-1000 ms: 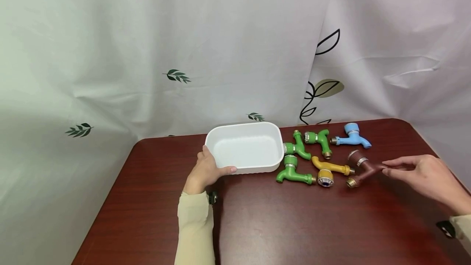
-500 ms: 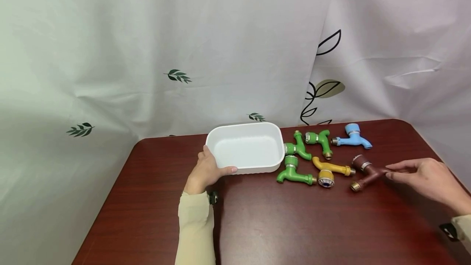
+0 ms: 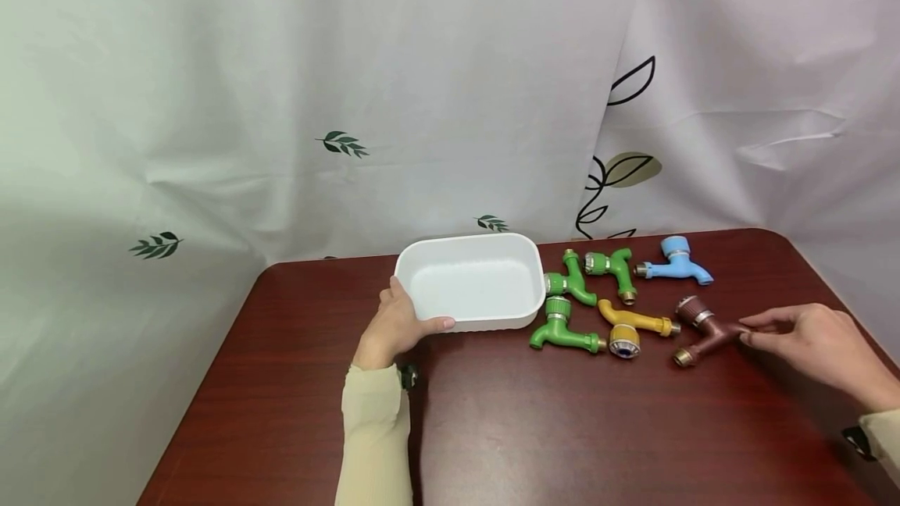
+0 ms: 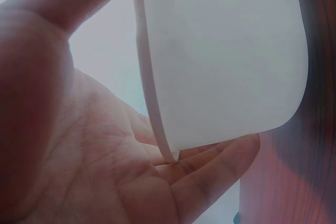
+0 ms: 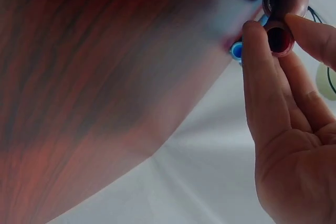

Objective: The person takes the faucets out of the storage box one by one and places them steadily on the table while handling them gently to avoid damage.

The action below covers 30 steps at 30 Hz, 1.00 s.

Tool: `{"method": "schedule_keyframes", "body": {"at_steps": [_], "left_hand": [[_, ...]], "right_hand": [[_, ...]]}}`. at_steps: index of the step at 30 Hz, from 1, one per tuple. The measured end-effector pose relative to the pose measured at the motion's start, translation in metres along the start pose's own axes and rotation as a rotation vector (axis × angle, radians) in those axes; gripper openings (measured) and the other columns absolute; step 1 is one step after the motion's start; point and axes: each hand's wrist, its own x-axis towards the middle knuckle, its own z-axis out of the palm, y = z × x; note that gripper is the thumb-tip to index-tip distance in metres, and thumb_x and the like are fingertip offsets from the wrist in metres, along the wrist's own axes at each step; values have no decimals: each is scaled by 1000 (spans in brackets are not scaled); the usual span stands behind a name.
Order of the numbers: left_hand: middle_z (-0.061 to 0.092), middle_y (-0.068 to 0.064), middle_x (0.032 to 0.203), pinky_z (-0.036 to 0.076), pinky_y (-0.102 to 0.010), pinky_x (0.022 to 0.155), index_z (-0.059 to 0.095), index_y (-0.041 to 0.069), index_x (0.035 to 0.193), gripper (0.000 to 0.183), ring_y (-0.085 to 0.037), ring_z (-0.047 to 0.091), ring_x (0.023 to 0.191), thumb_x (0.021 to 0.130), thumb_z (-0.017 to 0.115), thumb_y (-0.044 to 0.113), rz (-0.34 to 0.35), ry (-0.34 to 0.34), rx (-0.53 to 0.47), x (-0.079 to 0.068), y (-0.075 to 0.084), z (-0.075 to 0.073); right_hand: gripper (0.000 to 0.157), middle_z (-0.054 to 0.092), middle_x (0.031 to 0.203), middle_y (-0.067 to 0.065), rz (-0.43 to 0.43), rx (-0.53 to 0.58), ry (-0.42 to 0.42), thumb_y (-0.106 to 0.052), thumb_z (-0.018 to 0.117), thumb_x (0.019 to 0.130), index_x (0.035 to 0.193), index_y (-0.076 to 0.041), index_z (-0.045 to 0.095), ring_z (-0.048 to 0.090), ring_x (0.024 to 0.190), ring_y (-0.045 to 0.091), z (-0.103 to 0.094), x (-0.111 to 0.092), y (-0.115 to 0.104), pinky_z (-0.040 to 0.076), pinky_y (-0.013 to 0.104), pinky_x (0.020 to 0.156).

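In the head view a white plastic basin (image 3: 492, 325) stands near the table's back edge. My left hand (image 3: 392, 328) grips its near left corner, thumb along the front rim and fingers at the left side; the left wrist view shows the basin's wall (image 4: 226, 61) between thumb and fingers. At the right, my right hand (image 3: 823, 342) pinches the spout end of a dark red-brown water tap (image 3: 712, 334) between thumb and fingers. The right wrist view shows the round mouth of this tap (image 5: 281, 40) at the fingertips. Whether it touches the table is unclear.
Right of the basin lie three green taps, one by its side (image 3: 573, 283), one behind (image 3: 620, 268) and one in front (image 3: 558, 332). A yellow tap (image 3: 624, 326) and a light blue tap (image 3: 676, 264) lie farther right. A white patterned cloth (image 3: 436, 100) hangs behind the table (image 3: 548, 428).
My right hand and the red-brown tap have shifted slightly right and toward me, mostly in the first half second. My left hand and the basin stay in place.
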Motion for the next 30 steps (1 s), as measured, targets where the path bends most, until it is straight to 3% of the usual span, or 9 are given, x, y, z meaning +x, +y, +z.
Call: {"method": "schedule_keyframes", "body": {"at_steps": [9,16,21,27,30], "left_hand": [[28,-39,146,41,-53,104,-2,-14,153,132,-49,48,126,77,86,47,-1,4,0,-1,1,0],[28,-39,146,40,-53,105,-3,-14,153,132,-49,47,127,77,87,45,2,9,-17,-1,1,-1],[30,-37,145,41,-53,104,-2,-12,154,132,-48,48,125,76,87,45,4,11,-27,-1,1,-1],[30,-38,144,42,-52,103,-3,-13,154,132,-47,49,125,76,87,46,2,9,-16,-1,1,-1],[29,-38,145,41,-52,104,-3,-13,154,132,-47,49,125,76,87,46,1,10,-18,-1,1,-1]], "right_hand": [[19,70,67,1,12,-33,-28,-16,82,77,89,-1,79,46,57,5,1,1,0,33,29,52],[22,73,72,8,39,-20,-50,-17,83,76,90,0,79,63,67,30,2,1,2,40,36,56],[24,73,74,13,49,-25,-56,-17,84,76,90,1,78,64,75,42,3,1,4,44,44,58],[26,72,78,20,83,-39,-65,-18,84,77,92,2,77,62,69,38,4,2,3,42,43,57],[29,72,77,19,109,-35,-79,-17,84,76,93,5,76,62,74,43,4,3,2,42,46,60]]}}
